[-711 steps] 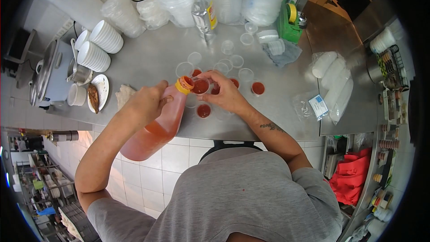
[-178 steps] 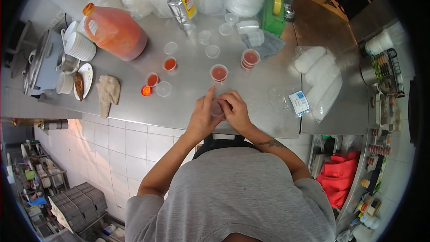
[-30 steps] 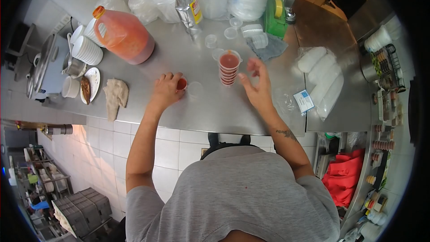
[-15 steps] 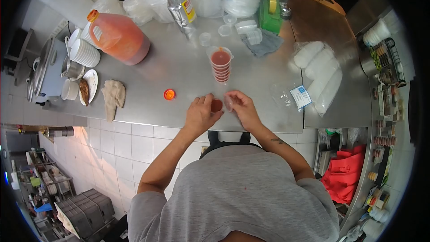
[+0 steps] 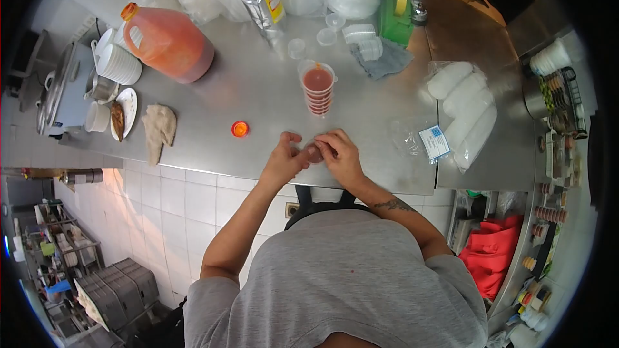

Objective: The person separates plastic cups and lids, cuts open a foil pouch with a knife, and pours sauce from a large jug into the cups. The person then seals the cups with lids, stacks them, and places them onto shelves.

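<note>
A small clear cup of red sauce (image 5: 315, 154) stands near the table's front edge, partly covered by my fingers. My left hand (image 5: 284, 162) grips its left side, thumb at the rim and index finger curled. Closed over the top from the right, my right hand (image 5: 340, 156) pinches a clear lid that its fingers mostly hide. Whether the lid is fully seated I cannot tell. Behind my hands rises a stack of filled sauce cups (image 5: 318, 87). An orange cap (image 5: 240, 129) lies to the left.
A large jug of orange-red sauce (image 5: 169, 44) stands at the back left, near a beige cloth (image 5: 158, 130) and a plate (image 5: 130, 108). Loose clear lids (image 5: 327, 37) lie behind the stack. Bagged white foam cups (image 5: 465, 106) rest at the right, near a green tape dispenser (image 5: 394, 14).
My right hand has brought the lid leftward onto the sauce cup. My left hand's grip has shifted, its index finger lifting off the far side. The view has moved slightly.
</note>
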